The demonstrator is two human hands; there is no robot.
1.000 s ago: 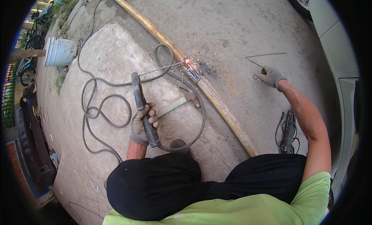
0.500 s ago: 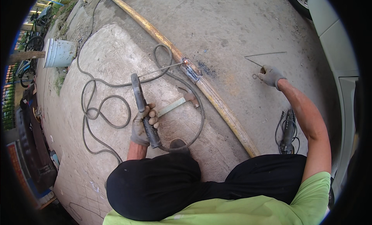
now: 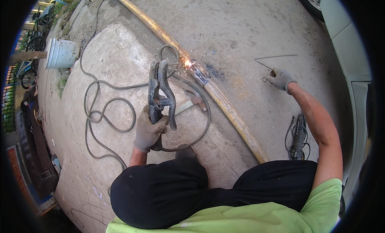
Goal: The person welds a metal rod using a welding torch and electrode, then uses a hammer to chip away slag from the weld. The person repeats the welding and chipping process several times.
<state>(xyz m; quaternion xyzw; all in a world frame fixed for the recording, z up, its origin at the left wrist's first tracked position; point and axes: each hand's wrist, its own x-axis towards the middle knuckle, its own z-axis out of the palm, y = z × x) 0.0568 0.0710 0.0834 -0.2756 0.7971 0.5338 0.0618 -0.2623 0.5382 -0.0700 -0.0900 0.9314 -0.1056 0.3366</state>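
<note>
Evidently welding: left hand (image 3: 149, 130) grips electrode holder (image 3: 154, 88), right hand (image 3: 280, 79) seemingly pinches bent wire (image 3: 276, 56); next calls for steady travel along pipe (image 3: 225, 104).

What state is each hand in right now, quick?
Left hand: closed, holding the electrode holder.
Right hand: closed, apparently holding a thin rod.

open passage noted over the concrete (image 3: 252, 106) between the pipe (image 3: 230, 113) and the right hand (image 3: 280, 79), a thin bent rod (image 3: 276, 56) crossing its far right. at left, looped cable (image 3: 120, 88) and the hammer (image 3: 185, 106) obstruct low travel; sparks (image 3: 187, 63) bar the pipe's far half. at right, a corded tool (image 3: 297, 138) and the vehicle (image 3: 345, 48) restrict reach.
</note>
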